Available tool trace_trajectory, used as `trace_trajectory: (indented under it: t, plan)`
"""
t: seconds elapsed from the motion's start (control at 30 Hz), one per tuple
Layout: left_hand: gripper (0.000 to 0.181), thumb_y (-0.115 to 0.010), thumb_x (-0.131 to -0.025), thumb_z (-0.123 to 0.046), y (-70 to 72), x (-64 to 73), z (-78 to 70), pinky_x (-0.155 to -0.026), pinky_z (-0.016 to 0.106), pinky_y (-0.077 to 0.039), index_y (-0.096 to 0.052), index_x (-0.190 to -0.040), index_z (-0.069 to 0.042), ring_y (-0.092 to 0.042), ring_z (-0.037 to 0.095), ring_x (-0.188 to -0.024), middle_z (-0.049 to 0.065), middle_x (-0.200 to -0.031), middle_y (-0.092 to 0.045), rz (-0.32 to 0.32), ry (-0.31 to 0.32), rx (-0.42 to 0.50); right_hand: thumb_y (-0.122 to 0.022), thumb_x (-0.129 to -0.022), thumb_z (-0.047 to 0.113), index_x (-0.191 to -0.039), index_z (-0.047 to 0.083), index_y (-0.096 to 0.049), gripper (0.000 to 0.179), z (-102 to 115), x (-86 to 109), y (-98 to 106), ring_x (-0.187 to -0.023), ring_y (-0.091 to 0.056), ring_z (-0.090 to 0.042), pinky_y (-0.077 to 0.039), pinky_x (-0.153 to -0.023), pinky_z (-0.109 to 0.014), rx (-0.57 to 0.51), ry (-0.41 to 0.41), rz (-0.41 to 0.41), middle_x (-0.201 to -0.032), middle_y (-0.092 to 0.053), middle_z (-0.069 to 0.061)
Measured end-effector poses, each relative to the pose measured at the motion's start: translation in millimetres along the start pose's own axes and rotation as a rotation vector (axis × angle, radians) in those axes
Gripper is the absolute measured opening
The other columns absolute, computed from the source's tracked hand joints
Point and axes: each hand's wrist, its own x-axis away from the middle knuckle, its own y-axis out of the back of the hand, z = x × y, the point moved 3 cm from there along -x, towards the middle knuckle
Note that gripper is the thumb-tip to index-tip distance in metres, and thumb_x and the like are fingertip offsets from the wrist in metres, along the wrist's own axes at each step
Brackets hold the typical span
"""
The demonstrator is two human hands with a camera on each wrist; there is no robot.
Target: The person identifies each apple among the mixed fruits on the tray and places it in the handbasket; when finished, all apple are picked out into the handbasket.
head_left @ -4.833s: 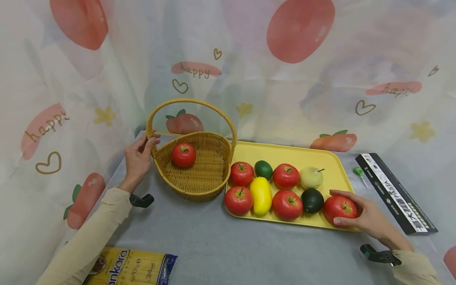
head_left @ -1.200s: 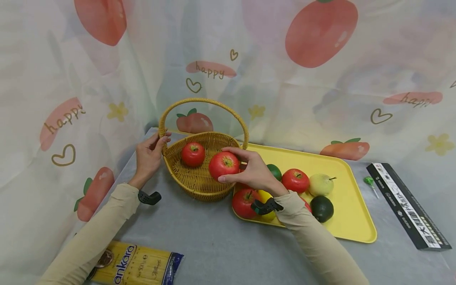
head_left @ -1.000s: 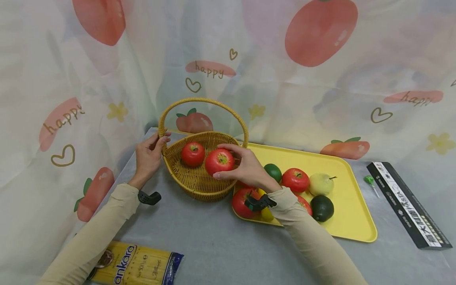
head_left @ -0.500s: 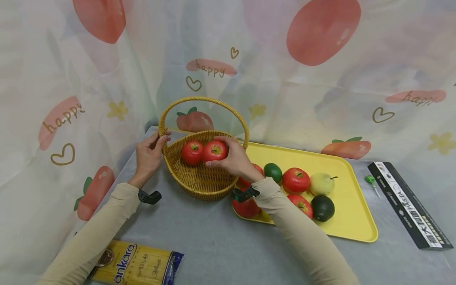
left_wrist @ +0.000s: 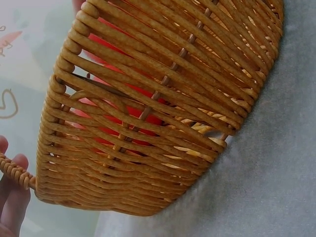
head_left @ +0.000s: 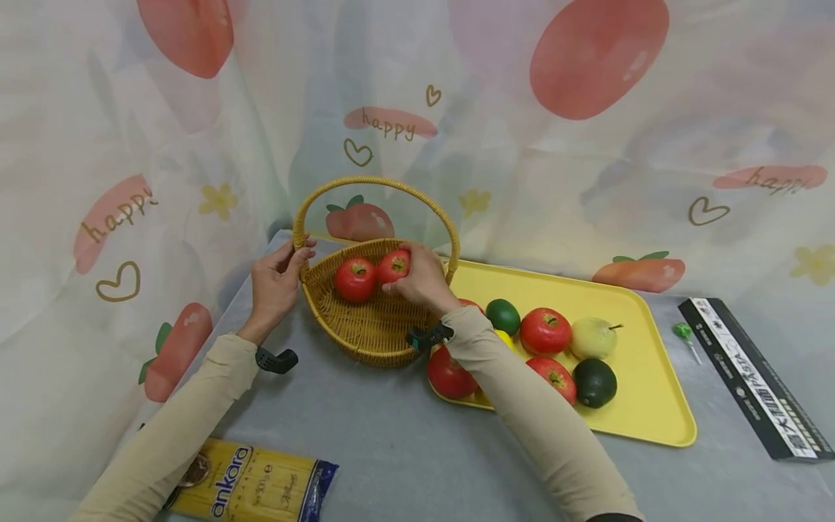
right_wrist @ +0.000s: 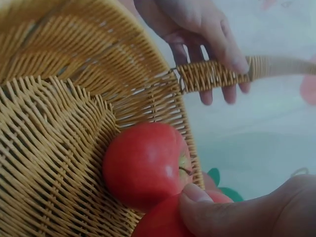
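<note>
A woven wicker basket (head_left: 359, 341) with a tall arched handle stands on the grey cloth. My left hand (head_left: 272, 288) pinches the left foot of that handle between thumb and fingers, which the right wrist view shows as well. Inside the basket, my right hand (head_left: 424, 279) grips a red apple (head_left: 394, 266) by its right side, the palm hiding part of it. Right beside it lies another red apple (head_left: 356, 280), toward the back left of the basket. In the left wrist view, red shows through the weave of the basket wall (left_wrist: 163, 98).
Right of the basket, a yellow tray (head_left: 652, 406) bears several red apples (head_left: 545, 330), a pale pear (head_left: 593, 338), a dark avocado (head_left: 595, 383) and a green fruit (head_left: 503, 316). A pasta box (head_left: 750, 377) and lollipop (head_left: 682, 332) lie at right, a spaghetti pack (head_left: 254, 482) in front.
My right hand has carried the red apple from the tray's right end leftward into the basket, lowering it next to the other apple. My left hand keeps its hold on the handle.
</note>
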Motion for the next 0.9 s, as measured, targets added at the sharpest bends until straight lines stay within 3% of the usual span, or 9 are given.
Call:
trace_trajectory:
  t: [0.23,0.43,0.6,0.73,0.9]
  plan:
    - [0.034,-0.064,-0.108,-0.018,-0.4,0.6,0.4,-0.092,0.013,-0.055,-0.071,-0.139,-0.005,-0.071,-0.002,-0.104,0.019,-0.125,-0.076,-0.002,0.011,0.016,-0.087,-0.087,0.011,-0.157,0.002,-0.041,0.084,-9,-9.4,-5,-0.132,-0.056,-0.04,-0.053,-0.108,-0.051,-0.087,-0.09,0.026,-0.147,-0.052,-0.023]
    - [0.033,-0.063,-0.108,-0.013,-1.1,0.3,-2.1,-0.09,0.011,-0.053,-0.07,-0.139,-0.005,-0.069,-0.005,-0.103,0.021,-0.125,-0.076,-0.016,0.015,-0.025,-0.085,-0.089,0.013,-0.158,0.004,-0.043,0.081,-12,-17.8,-7,-0.135,-0.052,-0.04,-0.051,-0.11,-0.051,-0.046,-0.12,0.034,-0.151,-0.048,-0.024]
    - [0.033,-0.061,-0.108,-0.006,-2.7,3.4,-22.3,-0.091,0.01,-0.053,-0.068,-0.138,0.004,-0.069,-0.005,-0.102,0.029,-0.125,-0.073,-0.01,0.014,-0.013,-0.085,-0.089,0.009,-0.159,0.004,-0.044,0.081,-14,-24.1,-10,-0.139,-0.051,-0.04,-0.051,-0.111,-0.05,-0.049,-0.138,0.051,-0.156,-0.045,-0.023]
    - [0.032,-0.06,-0.108,-0.006,-2.2,5.4,-34.2,-0.091,0.011,-0.054,-0.068,-0.138,0.005,-0.071,-0.001,-0.104,0.031,-0.126,-0.072,-0.001,-0.001,-0.017,-0.085,-0.087,0.009,-0.156,0.004,-0.048,0.079,-16,-26.3,-12,-0.137,-0.051,-0.04,-0.051,-0.109,-0.05,-0.033,-0.138,0.056,-0.153,-0.048,-0.023]
    - [0.032,-0.061,-0.108,-0.006,-1.7,2.3,-18.0,-0.089,0.01,-0.053,-0.069,-0.138,0.003,-0.07,-0.003,-0.104,0.027,-0.126,-0.073,-0.013,-0.006,-0.027,-0.083,-0.088,0.011,-0.156,0.005,-0.048,0.076,-18,-26.1,-14,-0.14,-0.047,-0.042,-0.049,-0.112,-0.052,-0.018,-0.129,0.049,-0.153,-0.048,-0.023]
